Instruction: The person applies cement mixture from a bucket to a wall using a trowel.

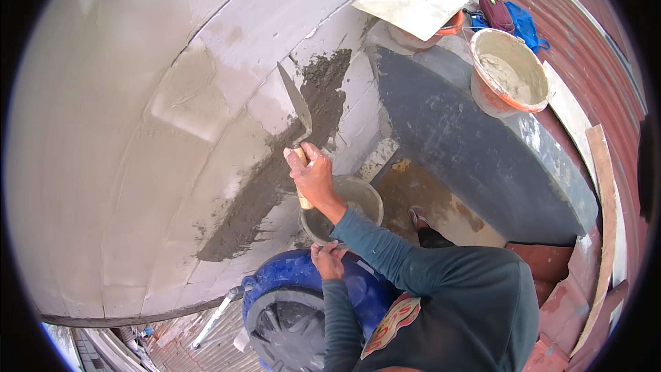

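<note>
Taking the grey bucket [342,208] as your landmark: the block wall [138,96] closes off everything to its left, with wet mortar [275,165] spread just beside it. Directly below the bucket, a blue drum [296,303] blocks the way. To its right, a patch of floor [427,200] lies open, bounded by a dark ledge [468,145] carrying an orange bucket [509,72].

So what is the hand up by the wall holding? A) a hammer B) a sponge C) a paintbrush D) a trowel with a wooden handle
D: the right hand grips a trowel by its wooden handle, its metal blade against the wet grey mortar on the wall.
</note>
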The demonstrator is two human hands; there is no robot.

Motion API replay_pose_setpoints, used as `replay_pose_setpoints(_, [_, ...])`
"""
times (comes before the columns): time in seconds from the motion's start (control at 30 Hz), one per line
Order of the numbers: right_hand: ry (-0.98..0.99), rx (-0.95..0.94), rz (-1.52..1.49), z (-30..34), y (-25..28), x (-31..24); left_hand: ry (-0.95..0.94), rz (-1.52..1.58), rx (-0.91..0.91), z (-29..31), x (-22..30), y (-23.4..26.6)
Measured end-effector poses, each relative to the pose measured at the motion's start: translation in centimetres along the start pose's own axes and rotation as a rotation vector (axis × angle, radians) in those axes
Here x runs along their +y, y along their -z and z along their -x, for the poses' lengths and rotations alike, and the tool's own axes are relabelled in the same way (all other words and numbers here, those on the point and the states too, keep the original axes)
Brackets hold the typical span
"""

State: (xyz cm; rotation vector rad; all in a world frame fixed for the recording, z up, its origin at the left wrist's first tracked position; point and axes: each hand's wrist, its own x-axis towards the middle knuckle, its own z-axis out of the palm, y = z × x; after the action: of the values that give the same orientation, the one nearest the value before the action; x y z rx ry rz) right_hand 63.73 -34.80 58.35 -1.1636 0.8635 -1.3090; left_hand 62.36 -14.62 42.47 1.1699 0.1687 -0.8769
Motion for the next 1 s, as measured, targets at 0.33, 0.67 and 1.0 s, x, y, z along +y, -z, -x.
replay_pose_setpoints(0.33, [-0.509, -0.121, -0.947, -11.6, 8.7, 11.2, -0.016, -0.008, 0.054, 0.7, -0.2, -0.6])
replay_pose_setpoints(0.67, [-0.789, -0.129, -1.025, -6.8, -1.9, 14.1, 0.019, -0.02, 0.113, -0.7, -2.3, -0.1])
replay_pose_setpoints(1.0, [-0.945, 0.085, -1.238, -6.9, 0.2, 11.5, 0.012, -0.018, 0.101, -1.5, -1.9, -1.8])
